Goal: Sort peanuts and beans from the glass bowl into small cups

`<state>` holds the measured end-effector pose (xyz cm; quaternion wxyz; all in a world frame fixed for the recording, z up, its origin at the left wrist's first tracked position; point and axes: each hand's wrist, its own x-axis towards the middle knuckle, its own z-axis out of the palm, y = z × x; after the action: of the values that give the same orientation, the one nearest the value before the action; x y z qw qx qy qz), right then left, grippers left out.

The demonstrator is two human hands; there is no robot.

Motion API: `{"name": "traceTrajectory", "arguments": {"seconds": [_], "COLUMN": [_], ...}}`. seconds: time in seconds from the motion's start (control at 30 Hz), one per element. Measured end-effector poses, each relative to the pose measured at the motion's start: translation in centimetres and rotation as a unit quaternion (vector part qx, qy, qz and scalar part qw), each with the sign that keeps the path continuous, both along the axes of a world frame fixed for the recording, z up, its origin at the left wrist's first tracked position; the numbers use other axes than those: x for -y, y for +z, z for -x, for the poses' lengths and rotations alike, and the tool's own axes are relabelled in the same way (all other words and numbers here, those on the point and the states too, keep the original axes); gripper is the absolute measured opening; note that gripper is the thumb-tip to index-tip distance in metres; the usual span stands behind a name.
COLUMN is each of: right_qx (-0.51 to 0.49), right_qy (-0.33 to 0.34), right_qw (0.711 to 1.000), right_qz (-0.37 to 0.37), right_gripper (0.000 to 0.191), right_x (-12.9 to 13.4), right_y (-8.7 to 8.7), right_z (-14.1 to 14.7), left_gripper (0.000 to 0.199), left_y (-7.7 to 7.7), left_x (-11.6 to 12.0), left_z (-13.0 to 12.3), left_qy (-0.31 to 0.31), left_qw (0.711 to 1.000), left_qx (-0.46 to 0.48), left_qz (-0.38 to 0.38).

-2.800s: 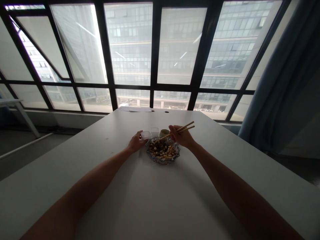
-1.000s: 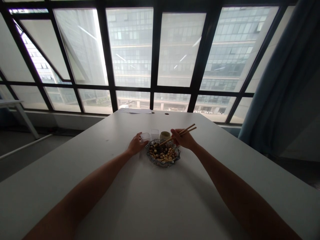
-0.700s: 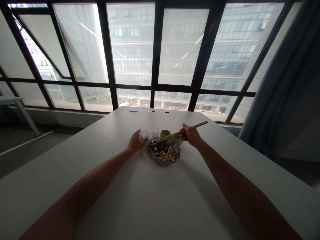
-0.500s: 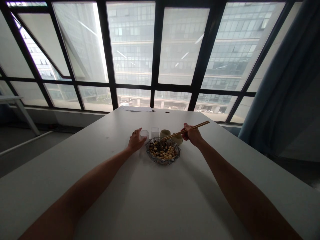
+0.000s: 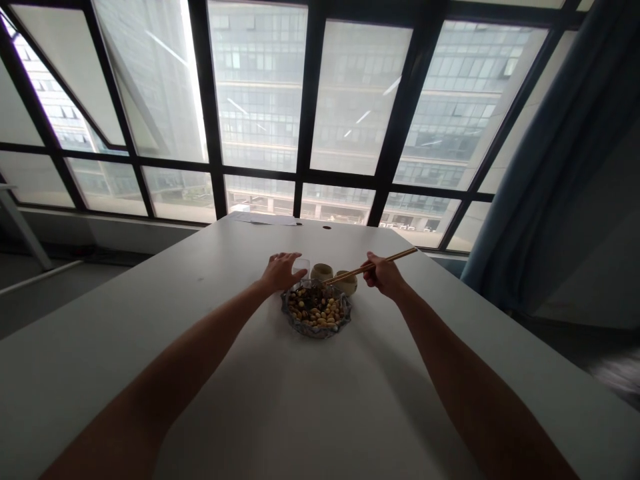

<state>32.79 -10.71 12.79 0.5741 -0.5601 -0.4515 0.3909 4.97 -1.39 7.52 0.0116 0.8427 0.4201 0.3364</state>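
A glass bowl point(image 5: 316, 328) with a scalloped edge holds nuts point(image 5: 327, 312) and some darker pieces. Behind it stand two beige cups, one point(image 5: 321, 271) near the middle and one point(image 5: 346, 283) farther right. My left hand point(image 5: 284, 272) is over the bowl's back left edge, thumb and fingers apart, beside a clear cup point(image 5: 301, 267) that it partly hides. Whether it touches the cup is unclear. My right hand point(image 5: 381, 273) grips a pair of wooden chopsticks point(image 5: 397, 255), whose tips reach down left to the bowl's back edge.
The white table point(image 5: 210, 320) extends toward large windows. Papers point(image 5: 265, 219) lie at its far edge, with two dark round holes close by. A blue curtain point(image 5: 525, 180) hangs on the right. Part of another table point(image 5: 23, 223) stands at the far left.
My left hand has moved right from the left clear cup toward the other clear cup; the left one no longer shows. The view has shifted slightly. My right hand still holds the chopsticks.
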Motion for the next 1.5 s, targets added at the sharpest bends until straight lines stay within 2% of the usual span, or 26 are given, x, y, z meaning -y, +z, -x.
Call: {"name": "traceTrajectory", "arguments": {"seconds": [0.13, 0.27, 0.67, 0.77, 0.87, 0.93, 1.07, 1.27, 1.37, 1.5], "right_qx": [0.041, 0.11, 0.101, 0.108, 0.142, 0.188, 0.26, 0.332, 0.336, 0.249], "right_qy": [0.018, 0.049, 0.017, -0.022, -0.067, -0.074, -0.058, -0.009, 0.007, -0.027], "right_qw": [0.998, 0.986, 0.982, 0.972, 0.944, 0.921, 0.888, 0.856, 0.862, 0.903], "right_qz": [-0.048, -0.114, -0.16, -0.21, -0.292, -0.332, -0.376, -0.396, -0.381, -0.348], "right_gripper": [0.05, 0.061, 0.068, 0.066, 0.061, 0.057, 0.051, 0.039, 0.04, 0.049], "right_x": [0.3, 0.9, 1.0, 1.2, 1.7, 2.1, 2.8, 2.7, 2.5, 2.5], "right_y": [0.0, 0.1, 0.0, -0.1, -0.4, -0.7, -1.4, -1.6, -1.3, -0.7], "right_z": [-0.3, 0.0, 0.9, 1.4, 2.3, 3.1, 4.6, 6.2, 6.5, 6.0], "left_gripper": [0.062, 0.068, 0.075, 0.078, 0.079, 0.08, 0.084, 0.092, 0.092, 0.083], "left_y": [0.8, 1.0, 2.5, 3.0, 3.4, 3.5, 3.6, 3.8, 3.9, 3.5], "left_x": [-1.3, -2.2, -3.3, -2.7, -1.9, -1.3, -0.4, 0.6, 0.8, 0.6], "left_z": [-0.9, -1.4, -2.3, -2.0, -1.6, -1.4, -1.0, -0.8, -0.7, -0.8], "left_qy": [-0.008, 0.006, 0.013, 0.006, -0.024, -0.053, -0.065, -0.063, -0.059, -0.019], "left_qw": [0.998, 0.983, 0.967, 0.979, 0.987, 0.985, 0.984, 0.986, 0.988, 0.994], "left_qx": [-0.051, -0.149, -0.227, -0.196, -0.145, -0.127, -0.097, -0.077, -0.068, -0.078], "left_qz": [0.043, 0.104, 0.118, 0.053, -0.057, -0.102, -0.135, -0.133, -0.123, -0.081]}}
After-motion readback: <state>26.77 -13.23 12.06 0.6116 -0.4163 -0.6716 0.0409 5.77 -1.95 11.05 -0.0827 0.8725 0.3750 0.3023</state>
